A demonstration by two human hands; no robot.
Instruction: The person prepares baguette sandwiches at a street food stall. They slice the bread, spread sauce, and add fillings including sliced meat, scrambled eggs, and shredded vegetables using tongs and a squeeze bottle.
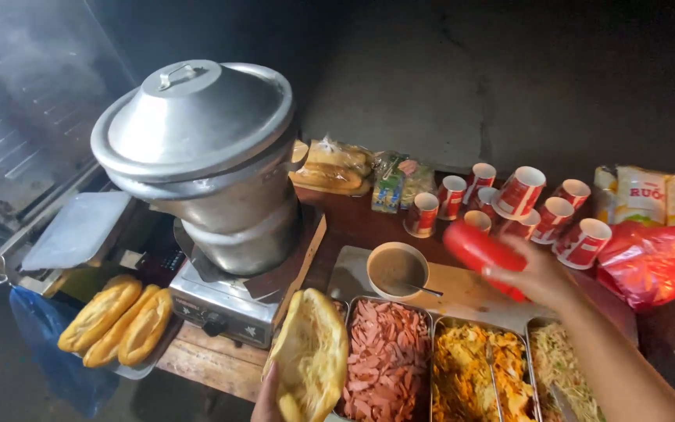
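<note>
Dark walls stand behind a wooden table (353,223) full of food. Near the table's front edge, the left hand (266,400) holds a split-open bread roll (311,353) from below. Only a bit of this hand shows, so I cannot tell how its fingers bend, but the roll rests in it.

At the right side of the table, the right hand (537,273) has its fingers wrapped around a red squeeze bottle (480,248). The bottle lies tilted in the air above a pale cutting board (462,293).

Along the front edge sit three metal trays: one with pink sliced sausage (387,361), one with yellow shredded food (474,371), and one with pale shreds (560,367), maybe vegetables. Just behind the sausage tray is a bowl of brown sauce (397,270) with a spoon in it.

Red and white paper cups (521,205) stand in a bunch toward the back edge. Bags of bread (331,166) lie at the back too. A big metal pot (205,156) with a lid sits on a stove (224,301) at the left side. Three more long rolls (117,319) lie on a tray at the front left corner.
</note>
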